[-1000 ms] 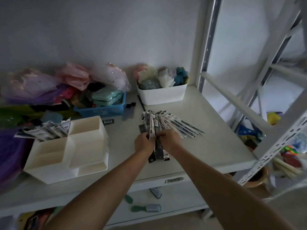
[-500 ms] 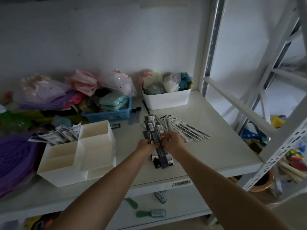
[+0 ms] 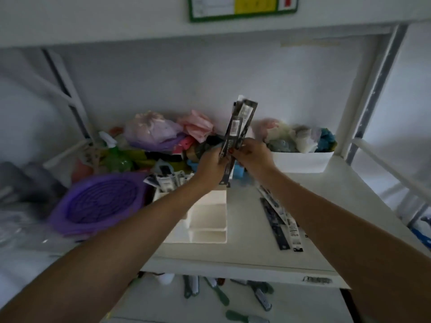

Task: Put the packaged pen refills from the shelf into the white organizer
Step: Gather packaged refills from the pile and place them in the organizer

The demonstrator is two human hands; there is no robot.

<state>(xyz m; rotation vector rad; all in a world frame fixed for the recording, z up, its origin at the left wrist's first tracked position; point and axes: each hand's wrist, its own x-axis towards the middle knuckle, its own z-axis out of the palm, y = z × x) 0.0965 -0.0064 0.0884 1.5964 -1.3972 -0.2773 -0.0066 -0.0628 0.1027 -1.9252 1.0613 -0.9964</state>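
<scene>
head view: both hands (image 3: 233,159) grip refill packets (image 3: 239,127) upright.

No text readable anywhere, white label patches on the packaged pen refills (image 3: 239,127) blurred, green-framed sign (image 3: 242,7) on the wall illegible, small sticker (image 3: 317,280) on the shelf edge unreadable

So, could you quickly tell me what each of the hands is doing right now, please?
Left hand: closed on the bundle of packaged pen refills, held upright.
Right hand: closed on the same bundle.
</scene>
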